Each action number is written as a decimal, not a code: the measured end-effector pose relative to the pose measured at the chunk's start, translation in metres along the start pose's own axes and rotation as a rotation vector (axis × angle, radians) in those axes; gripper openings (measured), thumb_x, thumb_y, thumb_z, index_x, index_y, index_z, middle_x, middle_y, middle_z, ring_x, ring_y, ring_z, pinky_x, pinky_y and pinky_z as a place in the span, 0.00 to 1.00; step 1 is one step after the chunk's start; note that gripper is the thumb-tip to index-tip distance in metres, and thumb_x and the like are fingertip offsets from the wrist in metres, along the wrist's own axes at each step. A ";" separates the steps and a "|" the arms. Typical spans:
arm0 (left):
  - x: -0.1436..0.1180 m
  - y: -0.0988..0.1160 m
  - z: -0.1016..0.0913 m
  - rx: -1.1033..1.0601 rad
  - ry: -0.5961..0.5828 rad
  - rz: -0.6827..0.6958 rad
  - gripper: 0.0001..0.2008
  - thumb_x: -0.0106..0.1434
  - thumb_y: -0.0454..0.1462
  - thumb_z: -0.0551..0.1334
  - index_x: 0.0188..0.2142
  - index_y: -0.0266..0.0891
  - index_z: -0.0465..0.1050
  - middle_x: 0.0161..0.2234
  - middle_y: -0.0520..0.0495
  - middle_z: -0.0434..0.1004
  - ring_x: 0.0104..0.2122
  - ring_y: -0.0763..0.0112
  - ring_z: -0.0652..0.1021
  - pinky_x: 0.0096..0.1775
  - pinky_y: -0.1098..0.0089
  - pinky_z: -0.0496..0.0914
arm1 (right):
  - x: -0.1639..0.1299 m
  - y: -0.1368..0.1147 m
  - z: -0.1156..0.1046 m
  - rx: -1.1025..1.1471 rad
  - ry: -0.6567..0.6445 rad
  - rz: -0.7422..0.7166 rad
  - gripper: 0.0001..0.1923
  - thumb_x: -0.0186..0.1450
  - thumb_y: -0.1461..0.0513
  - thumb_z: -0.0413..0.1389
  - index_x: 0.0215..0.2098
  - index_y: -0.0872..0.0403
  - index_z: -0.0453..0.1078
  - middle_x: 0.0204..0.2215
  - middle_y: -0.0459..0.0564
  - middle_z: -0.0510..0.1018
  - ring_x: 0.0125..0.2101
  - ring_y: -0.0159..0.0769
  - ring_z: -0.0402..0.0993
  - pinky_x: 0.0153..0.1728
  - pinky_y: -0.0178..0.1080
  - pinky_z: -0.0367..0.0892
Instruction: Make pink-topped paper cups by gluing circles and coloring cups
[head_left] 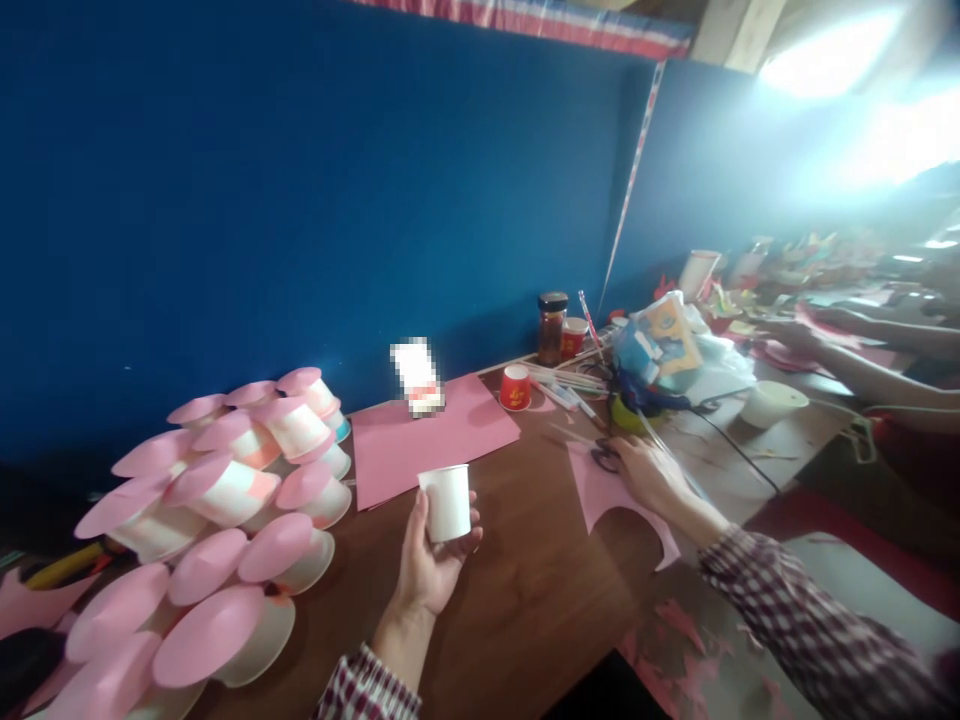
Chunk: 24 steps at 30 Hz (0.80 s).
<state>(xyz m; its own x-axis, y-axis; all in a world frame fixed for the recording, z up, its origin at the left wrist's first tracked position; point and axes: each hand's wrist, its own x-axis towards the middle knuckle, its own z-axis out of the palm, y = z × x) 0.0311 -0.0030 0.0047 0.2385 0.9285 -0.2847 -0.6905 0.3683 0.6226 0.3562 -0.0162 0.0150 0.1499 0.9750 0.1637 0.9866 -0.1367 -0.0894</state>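
Gripping a white cup (448, 502), left hand (431, 560) fingers sit between pink-topped cups (225, 520) and pink paper (431, 435).

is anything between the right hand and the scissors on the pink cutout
Nothing visible. The right hand already rests at the scissors, which lie on the cut pink paper. The left hand holds a white paper cup apart from them, over bare table.
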 end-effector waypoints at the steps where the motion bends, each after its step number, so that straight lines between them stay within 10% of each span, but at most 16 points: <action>1: -0.001 -0.001 0.000 0.030 0.009 0.012 0.19 0.58 0.45 0.62 0.45 0.35 0.69 0.37 0.41 0.77 0.31 0.65 0.78 0.28 0.67 0.74 | 0.002 -0.001 -0.001 0.001 -0.002 0.008 0.15 0.66 0.62 0.47 0.46 0.55 0.71 0.39 0.56 0.77 0.40 0.41 0.72 0.39 0.37 0.61; 9: -0.002 -0.004 0.001 0.251 -0.103 0.080 0.27 0.51 0.39 0.69 0.50 0.44 0.66 0.36 0.50 0.73 0.29 0.75 0.74 0.29 0.74 0.70 | 0.012 -0.006 -0.007 0.023 -0.002 -0.006 0.16 0.67 0.56 0.47 0.46 0.54 0.71 0.38 0.56 0.77 0.39 0.41 0.72 0.37 0.36 0.61; 24: 0.005 -0.004 -0.002 0.412 0.081 0.296 0.32 0.51 0.43 0.68 0.56 0.46 0.62 0.42 0.48 0.70 0.37 0.70 0.73 0.35 0.71 0.71 | 0.008 -0.017 -0.013 0.048 -0.070 -0.086 0.14 0.66 0.59 0.48 0.45 0.53 0.72 0.39 0.54 0.76 0.35 0.36 0.73 0.31 0.32 0.60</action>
<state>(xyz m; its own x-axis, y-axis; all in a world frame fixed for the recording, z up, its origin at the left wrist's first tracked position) 0.0331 0.0000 -0.0006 0.0083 0.9952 -0.0980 -0.3900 0.0934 0.9161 0.3420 -0.0081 0.0305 0.0581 0.9929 0.1039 0.9911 -0.0449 -0.1253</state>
